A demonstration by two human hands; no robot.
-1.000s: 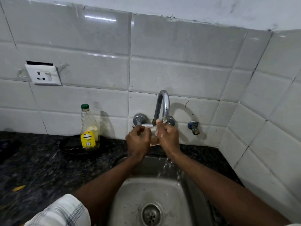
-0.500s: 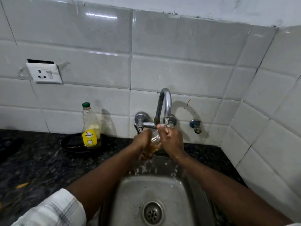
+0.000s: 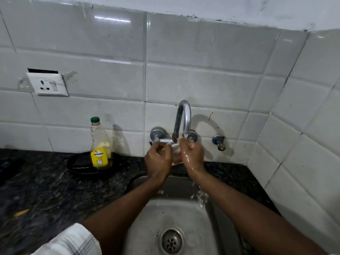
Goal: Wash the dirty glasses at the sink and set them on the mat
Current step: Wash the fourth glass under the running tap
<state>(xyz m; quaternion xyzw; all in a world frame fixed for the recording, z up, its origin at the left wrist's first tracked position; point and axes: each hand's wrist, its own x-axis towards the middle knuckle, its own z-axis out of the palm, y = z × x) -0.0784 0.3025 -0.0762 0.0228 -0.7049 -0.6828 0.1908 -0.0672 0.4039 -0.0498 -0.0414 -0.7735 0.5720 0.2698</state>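
A small clear glass [image 3: 175, 153] is held between both hands under the chrome tap [image 3: 182, 118], above the steel sink [image 3: 147, 227]. My left hand [image 3: 157, 162] grips its left side; my right hand [image 3: 192, 155] wraps its right side, wet and shiny. Water runs from the spout onto the right hand and glass, then drips from my wrist into the basin. Most of the glass is hidden by my fingers. No mat is in view.
A soap bottle [image 3: 100, 146] with a green cap and yellow label stands on a dark dish [image 3: 81, 166] left of the tap. The counter [image 3: 46, 190] is dark speckled stone. A wall socket [image 3: 48, 86] sits upper left; a small valve [image 3: 219, 142] is right of the tap.
Half a second ago the glass was tilted lower, with water splashing into the basin. Both hands have lifted it back up beneath the spout, and the left hand has shifted its grip.
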